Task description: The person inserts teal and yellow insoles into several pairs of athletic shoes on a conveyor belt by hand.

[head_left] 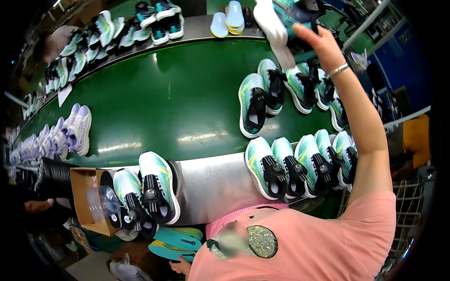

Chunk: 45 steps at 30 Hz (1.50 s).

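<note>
Raised at the upper right, my right hand (326, 49) grips a sneaker (274, 28) with a white sole and a teal and black upper, blurred by motion. A silver bangle circles that wrist. Low in the middle, close to my body, my left hand (180, 267) is closed at the lower edge of teal insoles (176, 238) with yellow edges; part of the hand is hidden. Below the raised sneaker, several white, green and black sneakers (252, 105) stand on the green belt. More such sneakers (265, 164) line the metal ledge in front of me.
At the left of the metal ledge (211, 178) are two sneakers (157, 185) beside an open cardboard box (86, 196) with clear plastic in it. Lilac sneakers (77, 129) stand on the belt's left. Across the belt, a shelf holds more sneakers (105, 30) and pale blue insoles (234, 16).
</note>
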Tool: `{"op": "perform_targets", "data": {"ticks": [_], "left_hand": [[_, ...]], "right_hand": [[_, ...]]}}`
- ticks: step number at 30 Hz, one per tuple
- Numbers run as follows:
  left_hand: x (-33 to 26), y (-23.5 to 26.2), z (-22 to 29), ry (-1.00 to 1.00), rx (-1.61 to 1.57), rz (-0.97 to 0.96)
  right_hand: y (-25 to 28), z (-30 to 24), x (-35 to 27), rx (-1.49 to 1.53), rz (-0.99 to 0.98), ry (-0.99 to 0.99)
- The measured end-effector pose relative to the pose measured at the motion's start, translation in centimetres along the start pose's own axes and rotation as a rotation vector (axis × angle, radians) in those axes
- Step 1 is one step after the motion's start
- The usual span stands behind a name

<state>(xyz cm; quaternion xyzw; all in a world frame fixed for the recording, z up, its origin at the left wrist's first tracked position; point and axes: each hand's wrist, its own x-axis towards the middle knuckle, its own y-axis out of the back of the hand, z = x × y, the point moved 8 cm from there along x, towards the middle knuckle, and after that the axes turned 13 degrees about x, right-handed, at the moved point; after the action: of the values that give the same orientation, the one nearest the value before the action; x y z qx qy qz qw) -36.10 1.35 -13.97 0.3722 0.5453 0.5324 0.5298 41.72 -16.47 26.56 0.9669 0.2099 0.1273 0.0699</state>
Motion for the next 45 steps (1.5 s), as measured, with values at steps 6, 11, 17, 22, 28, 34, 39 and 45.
{"op": "perform_targets", "data": {"ticks": [6,11,17,22,28,34,39,45], "left_hand": [[-7.0,7.0,21.4,-0.566,-0.563,-0.491],[-11.7,14.1,45.2,-1.025,-0.536,-0.525],[-24.3,10.5,63.5,-1.746,-0.198,-0.513],[-28.0,1.0,68.4,-1.953,0.337,-0.307],[-30.3,0.1,73.3,-1.878,0.444,-0.234],[-29.4,-2.7,76.0,-1.874,0.549,-0.215],[-29.3,-2.7,75.6,-1.865,0.399,-0.307],[-29.6,-2.4,75.4,-1.852,0.248,-0.323]], "right_hand": [[6.9,1.2,1.6,0.546,0.155,-0.086],[8.2,-4.9,-0.8,0.710,-0.008,0.097],[13.3,-9.4,-4.5,0.614,-0.078,0.221],[17.5,-12.0,-7.6,0.515,0.007,0.271],[24.3,-9.9,-11.0,0.376,0.271,0.378],[27.0,-6.4,-11.5,0.601,0.258,0.447],[30.0,-4.3,-12.6,0.627,0.393,0.552],[31.8,-2.4,-12.7,0.775,0.377,0.551]]}}
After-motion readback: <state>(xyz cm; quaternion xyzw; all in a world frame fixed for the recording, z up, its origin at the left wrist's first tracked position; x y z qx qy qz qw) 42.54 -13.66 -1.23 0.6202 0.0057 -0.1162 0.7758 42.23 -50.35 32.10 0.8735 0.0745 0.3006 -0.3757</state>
